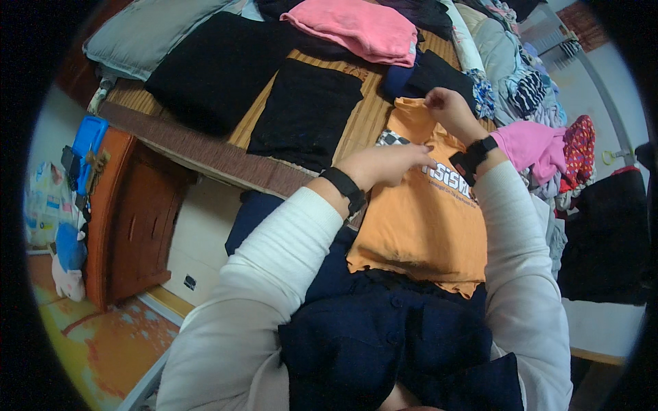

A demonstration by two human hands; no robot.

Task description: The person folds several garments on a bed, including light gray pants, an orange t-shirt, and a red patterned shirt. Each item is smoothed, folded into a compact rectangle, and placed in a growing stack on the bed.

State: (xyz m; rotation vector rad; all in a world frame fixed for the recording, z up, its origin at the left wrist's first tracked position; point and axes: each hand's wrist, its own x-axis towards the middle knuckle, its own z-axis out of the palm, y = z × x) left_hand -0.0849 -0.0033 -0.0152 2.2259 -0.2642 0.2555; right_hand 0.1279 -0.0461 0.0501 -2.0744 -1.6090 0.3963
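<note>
An orange printed T-shirt (pixel 426 226) lies partly over my lap and partly on a bed covered with a striped mat (pixel 354 123). My left hand (pixel 396 163) reaches across the shirt's upper part, its fingers on the cloth near a black-and-white checkered patch; whether they pinch it is unclear. Bent fingers of my right hand (pixel 446 105) grip the shirt's far edge beside the collar. A folded black garment (pixel 308 110) lies left of the shirt. Beyond my right hand is another folded dark garment (pixel 442 77).
A larger black cloth (pixel 221 67), a grey pillow (pixel 149 36) and a folded pink garment (pixel 360 28) lie farther back. Piled clothes (pixel 534 97) and a pink cloth (pixel 529 144) are at the right. A wooden cabinet (pixel 139 221) stands left, below the bed's edge.
</note>
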